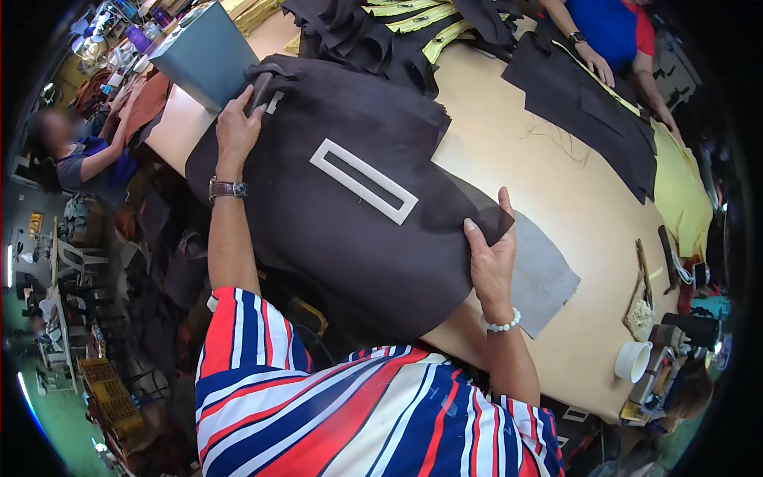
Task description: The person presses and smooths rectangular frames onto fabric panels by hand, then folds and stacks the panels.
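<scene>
A large dark brown sheet [350, 254], leather or cloth, lies across the table's near side and hangs over its edge toward me. My left hand [238, 131] is closed on the sheet's upper left edge, by a dark fold and a small pale tab [275, 102]. At the lower right, my right hand [493, 266] pinches the sheet's edge, thumb on top; its other fingers are partly hidden. A white rectangular frame with a long slot [381, 192] rests flat on the sheet between my hands. Beneath the right edge shows a grey piece [544, 274].
A grey-blue box [205, 56] stands at the upper left of the table [477, 95]. Dark pieces with yellow strips [421, 20] are heaped behind. Another person's hand [596, 63] touches dark pieces [580, 111] at upper right. A white cup [633, 362] stands lower right.
</scene>
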{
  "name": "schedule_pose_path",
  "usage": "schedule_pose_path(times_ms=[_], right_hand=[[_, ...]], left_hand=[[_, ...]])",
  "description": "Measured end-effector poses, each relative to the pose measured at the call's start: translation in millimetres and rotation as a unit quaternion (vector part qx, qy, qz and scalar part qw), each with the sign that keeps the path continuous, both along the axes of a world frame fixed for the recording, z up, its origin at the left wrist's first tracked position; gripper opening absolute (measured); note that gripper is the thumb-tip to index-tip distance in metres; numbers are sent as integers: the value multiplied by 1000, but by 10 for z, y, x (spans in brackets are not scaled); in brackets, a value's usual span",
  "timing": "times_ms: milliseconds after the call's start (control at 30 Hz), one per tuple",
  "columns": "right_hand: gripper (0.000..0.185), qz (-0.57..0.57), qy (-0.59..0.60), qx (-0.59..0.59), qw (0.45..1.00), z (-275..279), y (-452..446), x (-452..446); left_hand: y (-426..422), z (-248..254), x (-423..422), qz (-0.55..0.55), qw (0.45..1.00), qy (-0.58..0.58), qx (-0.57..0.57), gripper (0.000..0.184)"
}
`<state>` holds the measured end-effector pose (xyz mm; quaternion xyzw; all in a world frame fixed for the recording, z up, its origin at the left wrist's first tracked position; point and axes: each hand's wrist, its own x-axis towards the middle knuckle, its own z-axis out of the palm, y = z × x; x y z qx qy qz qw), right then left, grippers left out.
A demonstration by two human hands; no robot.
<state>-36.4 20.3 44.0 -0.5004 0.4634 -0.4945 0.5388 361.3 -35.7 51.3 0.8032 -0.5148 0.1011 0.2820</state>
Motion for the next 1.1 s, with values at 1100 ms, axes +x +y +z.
schedule_pose_path(times_ms=[1100], right_hand=[[78,-333,381,-43,861,-220,874,-1401]], left_hand=[[-51,-67,-2431,-276,941,-194,25,71]])
